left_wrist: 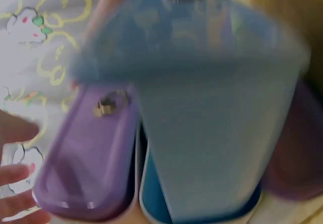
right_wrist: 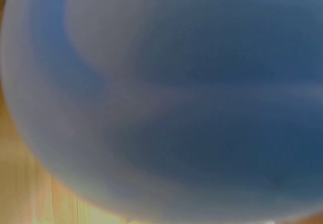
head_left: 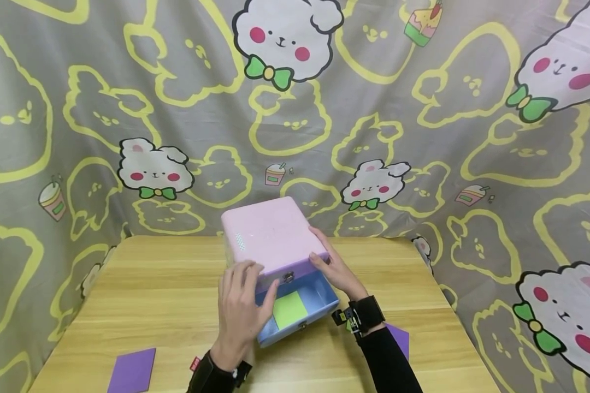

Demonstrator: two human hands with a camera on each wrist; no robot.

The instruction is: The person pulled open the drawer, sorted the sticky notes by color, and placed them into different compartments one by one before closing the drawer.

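Note:
A small drawer box with a pink top (head_left: 272, 232) stands tilted toward me in the middle of the table. Its purple front (left_wrist: 91, 158) carries a metal ring latch. Below, a blue drawer (head_left: 324, 297) is pulled out, with a light green square of paper (head_left: 290, 311) lying inside. My right hand (head_left: 335, 267) grips the box's right front corner, thumb on the front and fingers along the side. At the left front corner is my left hand (head_left: 241, 305), its fingers loosely extended and thumb close to the drawer. The drawer's blue wall (right_wrist: 227, 133) fills the right wrist view, blurred.
A purple sheet of paper (head_left: 131, 371) lies at the table's front left. Another purple sheet (head_left: 400, 339) shows partly from behind my right sleeve. The wooden table (head_left: 177, 284) ends at a grey patterned curtain (head_left: 295, 136) behind the box.

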